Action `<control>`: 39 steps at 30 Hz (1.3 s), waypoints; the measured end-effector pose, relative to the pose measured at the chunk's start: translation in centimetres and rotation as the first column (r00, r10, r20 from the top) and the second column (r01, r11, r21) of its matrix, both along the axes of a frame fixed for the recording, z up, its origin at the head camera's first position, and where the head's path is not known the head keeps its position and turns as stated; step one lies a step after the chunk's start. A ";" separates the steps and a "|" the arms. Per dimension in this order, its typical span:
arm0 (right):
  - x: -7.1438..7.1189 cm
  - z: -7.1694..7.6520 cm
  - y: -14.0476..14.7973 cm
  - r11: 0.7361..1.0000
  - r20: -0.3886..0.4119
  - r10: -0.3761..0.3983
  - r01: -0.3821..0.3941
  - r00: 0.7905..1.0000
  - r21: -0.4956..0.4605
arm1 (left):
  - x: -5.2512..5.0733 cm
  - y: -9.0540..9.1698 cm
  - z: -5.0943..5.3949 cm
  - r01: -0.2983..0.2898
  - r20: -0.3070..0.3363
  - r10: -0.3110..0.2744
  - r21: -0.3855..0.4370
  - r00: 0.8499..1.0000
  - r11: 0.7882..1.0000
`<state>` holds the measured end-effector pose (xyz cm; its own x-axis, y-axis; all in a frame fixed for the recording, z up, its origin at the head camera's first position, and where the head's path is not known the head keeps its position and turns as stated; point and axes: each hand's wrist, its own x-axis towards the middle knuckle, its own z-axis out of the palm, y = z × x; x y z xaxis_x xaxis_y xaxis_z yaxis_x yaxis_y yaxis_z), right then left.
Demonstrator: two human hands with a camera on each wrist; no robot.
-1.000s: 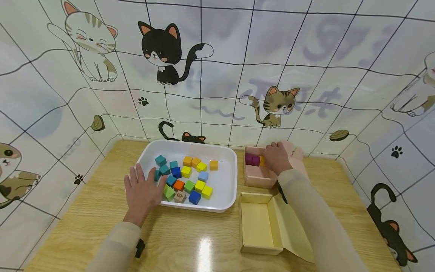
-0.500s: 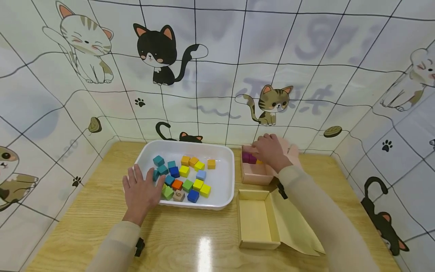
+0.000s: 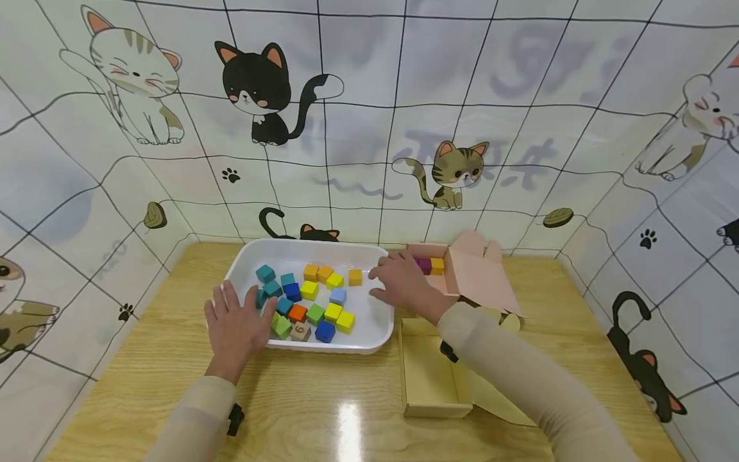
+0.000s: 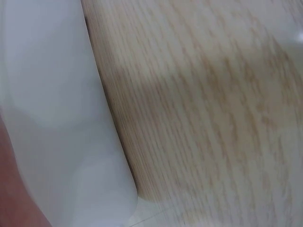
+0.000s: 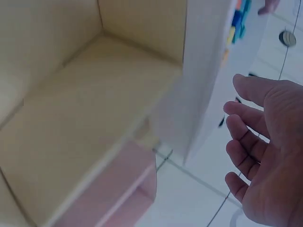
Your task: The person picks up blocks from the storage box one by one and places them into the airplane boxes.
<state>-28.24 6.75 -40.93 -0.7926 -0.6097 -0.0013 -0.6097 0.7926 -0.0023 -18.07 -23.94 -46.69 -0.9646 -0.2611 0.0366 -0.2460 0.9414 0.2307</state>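
Note:
A white tray (image 3: 375, 327) holds several small cubes in teal, blue, green, yellow and orange, plus a wooden one (image 3: 300, 332) marked with a numeral. My left hand (image 3: 238, 330) rests with spread fingers on the tray's left front corner. Over the tray's right rim is my right hand (image 3: 407, 285), its fingers loosely bent; the right wrist view shows nothing in that hand (image 5: 277, 137). The closest cube to its fingertips is an orange one (image 3: 355, 277). Behind it, a pink box (image 3: 439, 285) contains purple cubes (image 3: 424, 265) and an orange cube (image 3: 437, 266), partly hidden by the hand.
A pale yellow box (image 3: 430, 378) lies open in front of the pink box, its lid folded out to the right beneath my right forearm. The pink box's lid (image 3: 482, 276) also lies to the right. A cat-patterned sheet (image 3: 358, 128) surrounds the wooden table (image 3: 300, 410).
My right hand has left the pink box and moved left and toward me, to the tray's right rim. An orange cube shows in the pink box beside the purple ones. My left hand stays put.

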 end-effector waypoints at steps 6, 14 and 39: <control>1.7 -1.4 -2.3 0.997 0.078 0.062 -0.065 0.995 0.038 | -0.1 0.0 0.0 -0.007 -0.002 0.007 0.004 1.000 1.000; 2.8 -2.6 -3.6 0.994 0.136 0.084 -0.092 0.987 0.052 | -0.2 0.0 -0.1 -0.009 -0.003 0.009 0.012 1.000 1.000; 3.4 -3.7 -4.4 0.979 0.076 0.099 -0.111 0.992 0.173 | -0.2 -0.1 -0.4 0.002 -0.006 -0.002 0.010 1.000 1.000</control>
